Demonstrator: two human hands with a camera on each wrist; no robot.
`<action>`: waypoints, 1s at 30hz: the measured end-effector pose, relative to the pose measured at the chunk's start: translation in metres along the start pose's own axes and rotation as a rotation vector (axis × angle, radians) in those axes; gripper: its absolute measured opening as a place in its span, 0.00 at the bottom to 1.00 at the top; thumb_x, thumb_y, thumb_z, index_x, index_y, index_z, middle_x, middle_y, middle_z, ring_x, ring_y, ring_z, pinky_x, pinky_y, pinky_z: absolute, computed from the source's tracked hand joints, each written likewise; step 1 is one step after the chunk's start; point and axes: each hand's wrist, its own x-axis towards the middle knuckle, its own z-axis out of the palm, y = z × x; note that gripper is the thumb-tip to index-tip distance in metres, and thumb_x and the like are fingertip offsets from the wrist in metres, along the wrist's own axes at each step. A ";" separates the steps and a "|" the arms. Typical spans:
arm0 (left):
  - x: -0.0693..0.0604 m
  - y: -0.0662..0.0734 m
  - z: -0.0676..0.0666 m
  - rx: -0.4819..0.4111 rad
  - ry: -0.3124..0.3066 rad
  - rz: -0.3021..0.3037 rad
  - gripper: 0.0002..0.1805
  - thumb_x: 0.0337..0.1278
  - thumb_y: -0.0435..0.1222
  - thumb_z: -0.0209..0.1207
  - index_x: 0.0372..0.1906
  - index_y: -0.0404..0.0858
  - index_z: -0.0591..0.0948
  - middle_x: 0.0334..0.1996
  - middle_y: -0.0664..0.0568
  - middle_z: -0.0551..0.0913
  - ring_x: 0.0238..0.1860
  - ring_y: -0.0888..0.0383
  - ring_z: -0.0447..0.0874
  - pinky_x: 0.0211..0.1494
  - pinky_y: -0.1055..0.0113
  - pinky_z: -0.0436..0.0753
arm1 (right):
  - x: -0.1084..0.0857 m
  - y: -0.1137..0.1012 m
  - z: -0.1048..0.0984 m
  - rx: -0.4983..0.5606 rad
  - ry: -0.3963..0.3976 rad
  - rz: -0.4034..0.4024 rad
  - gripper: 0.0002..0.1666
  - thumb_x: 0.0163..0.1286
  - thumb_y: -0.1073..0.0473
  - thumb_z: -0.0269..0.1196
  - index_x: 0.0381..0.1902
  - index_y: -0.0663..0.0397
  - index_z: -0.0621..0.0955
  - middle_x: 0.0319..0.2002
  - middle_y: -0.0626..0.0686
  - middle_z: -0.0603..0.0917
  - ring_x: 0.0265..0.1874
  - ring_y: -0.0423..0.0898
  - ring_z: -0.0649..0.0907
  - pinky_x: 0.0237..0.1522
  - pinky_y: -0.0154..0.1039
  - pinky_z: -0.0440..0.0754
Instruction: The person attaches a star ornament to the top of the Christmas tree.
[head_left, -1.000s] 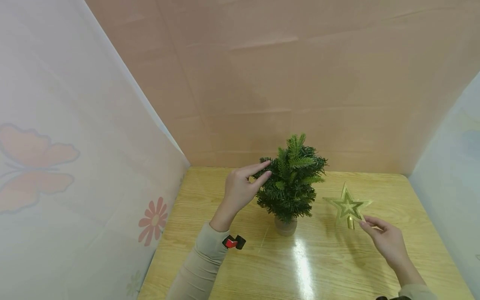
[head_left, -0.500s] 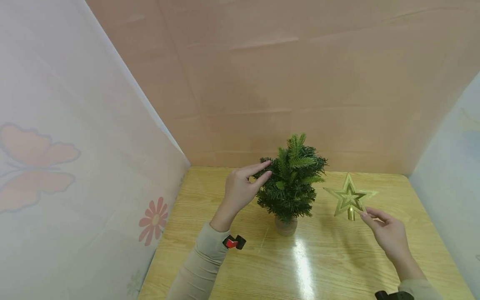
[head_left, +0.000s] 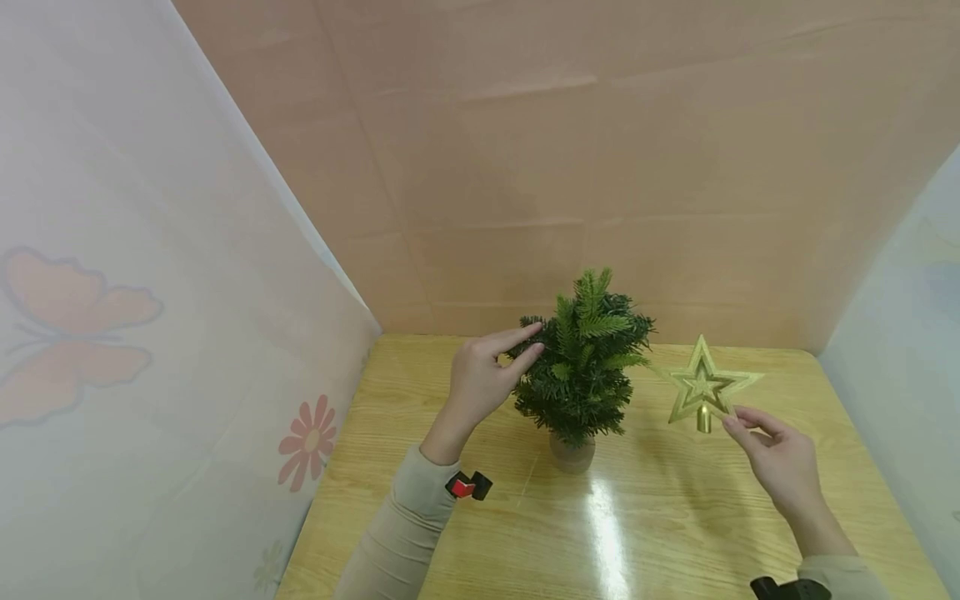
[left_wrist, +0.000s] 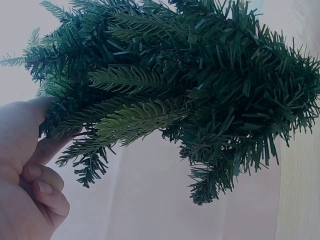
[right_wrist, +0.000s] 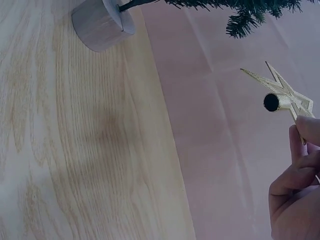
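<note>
A small artificial Christmas tree (head_left: 592, 367) stands upright on its round pale base (head_left: 572, 456). At its left side my left hand (head_left: 483, 375) holds the upper branches between thumb and fingers; needles (left_wrist: 150, 80) hide some fingertips in the left wrist view. To the right of the tree, my right hand (head_left: 783, 462) pinches a lower point of a gold star tree topper (head_left: 702, 385) between thumb and fingers. The star is raised above the table, apart from the tree. Its short tube points down in the head view, and the dark open end (right_wrist: 271, 102) shows in the right wrist view.
The wood-grain table (head_left: 495, 533) carries a bright light reflection in front of the tree. A plain pinkish-brown backdrop (head_left: 510, 167) rises behind it. Pale sheets (head_left: 150, 208) with butterfly and flower prints close in the left and right sides.
My right hand has lifted the star tree topper upward and slightly to the right, and the star looks more upright. My left hand and the Christmas tree have stayed in place.
</note>
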 end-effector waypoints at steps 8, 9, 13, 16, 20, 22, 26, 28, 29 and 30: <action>-0.001 0.000 0.001 -0.010 0.003 0.003 0.19 0.71 0.49 0.65 0.62 0.51 0.87 0.55 0.53 0.88 0.09 0.71 0.53 0.16 0.74 0.58 | 0.001 -0.009 -0.002 0.036 0.025 -0.020 0.11 0.75 0.56 0.68 0.54 0.44 0.88 0.39 0.30 0.83 0.34 0.26 0.84 0.18 0.37 0.68; -0.001 0.000 0.001 -0.013 0.003 0.002 0.19 0.71 0.48 0.65 0.62 0.51 0.87 0.55 0.53 0.88 0.09 0.71 0.52 0.16 0.74 0.58 | 0.001 -0.010 -0.002 0.040 0.030 -0.019 0.11 0.75 0.56 0.68 0.53 0.44 0.88 0.39 0.30 0.83 0.34 0.26 0.84 0.19 0.37 0.69; -0.001 0.000 0.001 -0.020 0.004 -0.001 0.19 0.71 0.48 0.65 0.62 0.50 0.87 0.55 0.53 0.88 0.09 0.70 0.51 0.16 0.74 0.57 | 0.003 -0.014 -0.004 0.052 0.033 -0.017 0.10 0.75 0.57 0.68 0.52 0.42 0.88 0.38 0.29 0.84 0.35 0.26 0.85 0.22 0.34 0.70; -0.001 0.000 0.001 -0.018 0.005 -0.002 0.19 0.72 0.49 0.65 0.63 0.51 0.87 0.55 0.53 0.88 0.09 0.70 0.51 0.16 0.74 0.57 | 0.005 -0.017 -0.005 0.054 0.033 -0.024 0.10 0.75 0.57 0.68 0.52 0.40 0.88 0.38 0.28 0.85 0.35 0.26 0.84 0.22 0.33 0.70; -0.001 0.000 0.001 -0.017 0.006 -0.004 0.19 0.72 0.49 0.65 0.63 0.51 0.86 0.55 0.53 0.88 0.09 0.70 0.51 0.16 0.74 0.57 | 0.009 -0.020 -0.005 0.068 0.050 -0.028 0.10 0.74 0.57 0.69 0.48 0.34 0.88 0.36 0.28 0.86 0.28 0.26 0.82 0.17 0.36 0.66; -0.001 0.000 0.001 -0.018 0.005 -0.005 0.19 0.72 0.49 0.65 0.63 0.51 0.87 0.55 0.53 0.88 0.09 0.70 0.52 0.16 0.74 0.57 | 0.010 -0.021 -0.005 0.077 0.065 -0.030 0.11 0.74 0.59 0.69 0.47 0.34 0.88 0.35 0.28 0.86 0.27 0.26 0.82 0.16 0.36 0.65; -0.002 -0.001 0.001 -0.015 0.004 -0.006 0.19 0.72 0.49 0.65 0.63 0.51 0.86 0.55 0.53 0.88 0.09 0.70 0.52 0.16 0.74 0.57 | 0.012 -0.024 -0.005 0.088 0.086 -0.050 0.11 0.73 0.63 0.69 0.49 0.41 0.89 0.35 0.29 0.86 0.29 0.26 0.83 0.16 0.37 0.64; -0.002 -0.001 0.001 -0.013 0.003 -0.006 0.19 0.72 0.49 0.65 0.63 0.51 0.86 0.55 0.53 0.88 0.09 0.70 0.53 0.16 0.74 0.58 | 0.012 -0.025 -0.006 0.091 0.091 -0.058 0.12 0.73 0.64 0.69 0.49 0.42 0.90 0.35 0.29 0.86 0.30 0.26 0.84 0.16 0.37 0.64; -0.002 -0.001 0.001 -0.011 0.003 -0.005 0.19 0.72 0.49 0.64 0.63 0.51 0.86 0.55 0.54 0.88 0.09 0.70 0.53 0.16 0.74 0.58 | 0.013 -0.026 -0.006 0.093 0.091 -0.058 0.12 0.73 0.64 0.69 0.49 0.42 0.90 0.35 0.29 0.86 0.30 0.26 0.84 0.17 0.37 0.64; -0.002 -0.001 0.001 -0.011 0.003 -0.005 0.19 0.72 0.49 0.64 0.63 0.52 0.86 0.55 0.54 0.88 0.09 0.71 0.53 0.16 0.74 0.58 | 0.013 -0.028 -0.006 0.094 0.093 -0.057 0.12 0.73 0.63 0.69 0.49 0.41 0.90 0.35 0.29 0.86 0.31 0.26 0.85 0.17 0.37 0.64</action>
